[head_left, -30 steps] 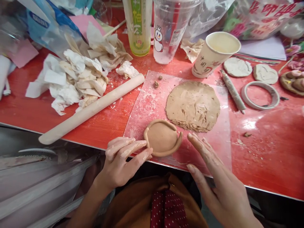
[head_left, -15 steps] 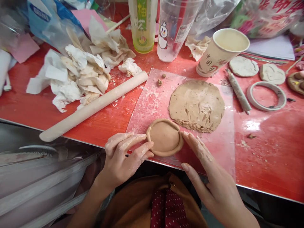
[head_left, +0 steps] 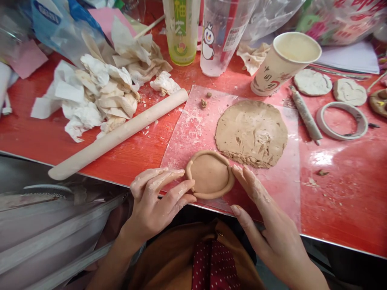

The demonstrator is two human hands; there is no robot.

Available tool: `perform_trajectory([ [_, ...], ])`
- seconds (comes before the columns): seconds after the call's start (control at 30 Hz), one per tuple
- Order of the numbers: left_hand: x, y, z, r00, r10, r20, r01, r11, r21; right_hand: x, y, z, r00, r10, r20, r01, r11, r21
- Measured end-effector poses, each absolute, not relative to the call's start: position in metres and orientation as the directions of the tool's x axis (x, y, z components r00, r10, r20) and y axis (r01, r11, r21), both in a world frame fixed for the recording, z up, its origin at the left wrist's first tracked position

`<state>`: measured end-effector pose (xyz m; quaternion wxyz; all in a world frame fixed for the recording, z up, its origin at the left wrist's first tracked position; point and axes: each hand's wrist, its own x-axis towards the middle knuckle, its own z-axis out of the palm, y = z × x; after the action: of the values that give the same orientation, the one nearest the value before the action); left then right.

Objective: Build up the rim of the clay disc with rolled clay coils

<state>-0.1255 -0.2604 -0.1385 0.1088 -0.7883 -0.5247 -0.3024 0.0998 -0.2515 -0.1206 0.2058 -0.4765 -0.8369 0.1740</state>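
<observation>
Watch the coil (head_left: pixel 213 196) first: it runs round the edge of the round clay base (head_left: pixel 210 177), with joins showing at its left and upper right. If you press too hard from either side, you could squeeze it out of round or pull a join apart, since clay this soft should give easily. The base lies on the plastic sheet (head_left: pixel 181 139), close to the front edge of the worktop (head_left: pixel 341 213), so a tug toward your body might drag it to that edge. The flattened slab (head_left: pixel 252 131) sits just beyond, where a stray right fingertip could dent it.

Your left hand (head_left: pixel 157 199) comes in from the left, back uppermost, its fingers bent and slightly spread, tips at the coil's left side; from this angle I can't tell whether they pinch it or merely rest there. Your right hand (head_left: pixel 269 221) has its fingers close together and its thumb spread well away from them, clear of the clay. Its foremost fingertips meet the coil's right side, near the upper join.
</observation>
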Motion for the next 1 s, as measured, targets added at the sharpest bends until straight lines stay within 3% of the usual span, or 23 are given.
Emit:
perform_trajectory([
  [0.33, -0.123, -0.26, -0.136, 0.239, 0.79, 0.565, 0.907, -0.389, 0.161, 0.101, -0.251, -0.122, -0.506, 0.835, 0.217, 0.715, 0.547, -0.435],
  [0.57, -0.12, -0.264, -0.134, 0.237, 0.793, 0.561, 0.892, -0.406, 0.197, 0.102, -0.253, -0.123, -0.673, 0.684, 0.282, 0.542, 0.715, -0.441],
  [0.83, -0.112, -0.266, -0.135, 0.275, 0.766, 0.581, 0.848, -0.478, 0.229, 0.104, -0.253, -0.123, -0.657, 0.686, 0.311, 0.505, 0.708, -0.494],
  [1.0, -0.11, -0.266, -0.134, 0.313, 0.762, 0.567, 0.852, -0.489, 0.186, 0.105, -0.252, -0.123, -0.645, 0.691, 0.328, 0.495, 0.704, -0.51],
])
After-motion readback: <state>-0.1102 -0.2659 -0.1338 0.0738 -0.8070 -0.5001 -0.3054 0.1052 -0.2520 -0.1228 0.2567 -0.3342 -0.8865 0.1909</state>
